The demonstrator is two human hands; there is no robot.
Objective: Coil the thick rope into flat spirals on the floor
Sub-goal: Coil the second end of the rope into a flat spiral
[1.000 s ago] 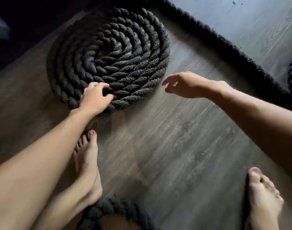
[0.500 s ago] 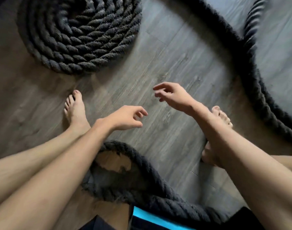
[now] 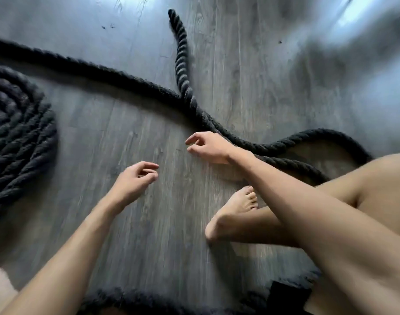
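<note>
A thick black twisted rope (image 3: 117, 75) runs loose across the grey wood floor from the left edge. It crosses under its free end (image 3: 181, 48), which points up toward the top of the view. Past the crossing the rope loops to the right behind my right forearm. A flat spiral coil (image 3: 19, 135) of the same rope lies at the left edge. My right hand (image 3: 208, 146) hovers empty, fingers apart, just short of the crossing. My left hand (image 3: 135, 178) hangs lower left of it over bare floor, fingers loosely curled and empty.
My bare right foot (image 3: 235, 210) rests on the floor under my right forearm, and my bent knee (image 3: 380, 185) fills the right side. More rope (image 3: 126, 298) lies along the bottom edge beside a dark object (image 3: 290, 296). The floor (image 3: 274, 64) reflects light at the upper right.
The view has swung right: the spiral coil slid from the upper middle to the left edge. My left hand left the coil, and both hands moved toward the loose rope and its free end.
</note>
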